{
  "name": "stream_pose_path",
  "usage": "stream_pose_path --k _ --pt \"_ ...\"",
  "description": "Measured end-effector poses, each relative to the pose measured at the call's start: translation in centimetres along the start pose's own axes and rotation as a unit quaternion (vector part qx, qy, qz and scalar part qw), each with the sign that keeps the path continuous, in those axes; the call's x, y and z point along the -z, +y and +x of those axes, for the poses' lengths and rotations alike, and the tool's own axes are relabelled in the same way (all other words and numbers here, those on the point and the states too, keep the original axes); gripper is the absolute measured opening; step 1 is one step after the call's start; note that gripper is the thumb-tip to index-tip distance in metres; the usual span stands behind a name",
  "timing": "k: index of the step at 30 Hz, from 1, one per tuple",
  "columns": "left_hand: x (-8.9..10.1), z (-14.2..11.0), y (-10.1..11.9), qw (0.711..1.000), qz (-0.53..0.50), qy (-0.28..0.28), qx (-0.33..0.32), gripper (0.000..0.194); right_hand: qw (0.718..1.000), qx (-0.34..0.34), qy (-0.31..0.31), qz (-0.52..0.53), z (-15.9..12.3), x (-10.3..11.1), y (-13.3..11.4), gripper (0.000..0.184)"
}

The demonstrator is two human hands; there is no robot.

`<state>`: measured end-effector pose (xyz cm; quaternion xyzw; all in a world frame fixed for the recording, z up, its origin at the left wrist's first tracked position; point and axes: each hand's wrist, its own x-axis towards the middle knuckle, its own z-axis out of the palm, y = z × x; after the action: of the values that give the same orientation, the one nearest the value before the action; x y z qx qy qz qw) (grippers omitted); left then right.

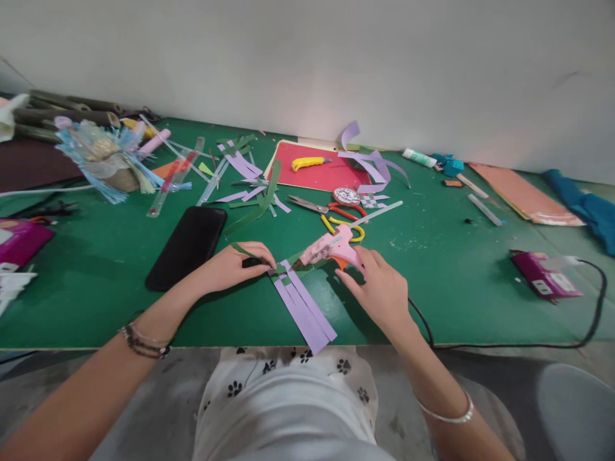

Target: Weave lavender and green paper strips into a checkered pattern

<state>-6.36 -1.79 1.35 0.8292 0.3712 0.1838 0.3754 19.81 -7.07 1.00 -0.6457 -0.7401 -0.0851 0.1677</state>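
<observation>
My right hand [382,285] is wrapped round the handle of a pink hot glue gun [323,248]. A clear glue stick [377,214] pokes out of its back, and its nozzle points left at the woven paper. My left hand [245,266] pinches the upper left edge of purple paper strips [307,314] interlaced with green ones near their top end. One green strip [237,246] lies against the left fingers. The purple tails hang toward the table's front edge. Just left of that hand lies a black phone [187,246].
Beyond the glue gun lie red-handled scissors [312,205], yellow-handled pliers [358,234], a red paper sheet [298,176] and a yellow cutter [310,164]. Paper scraps [240,160] and rulers [175,179] spread leftward. A black cable [509,346] runs to a purple power strip [545,275].
</observation>
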Motion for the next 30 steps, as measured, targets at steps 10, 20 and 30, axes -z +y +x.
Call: stream_pose_path --k 10,20,30 --pt "-0.05 -0.08 0.18 1.0 -0.004 0.009 0.009 0.02 0.999 0.011 -0.018 -0.025 -0.08 -0.24 -0.33 0.042" --pt "-0.1 -0.02 -0.01 1.0 0.004 0.012 0.005 0.021 0.999 0.028 -0.001 -0.035 -0.15 -0.01 -0.19 0.043" --pt "-0.01 0.01 0.28 1.0 0.006 0.011 0.012 0.022 0.998 0.029 0.005 -0.051 -0.22 0.05 -0.21 0.043"
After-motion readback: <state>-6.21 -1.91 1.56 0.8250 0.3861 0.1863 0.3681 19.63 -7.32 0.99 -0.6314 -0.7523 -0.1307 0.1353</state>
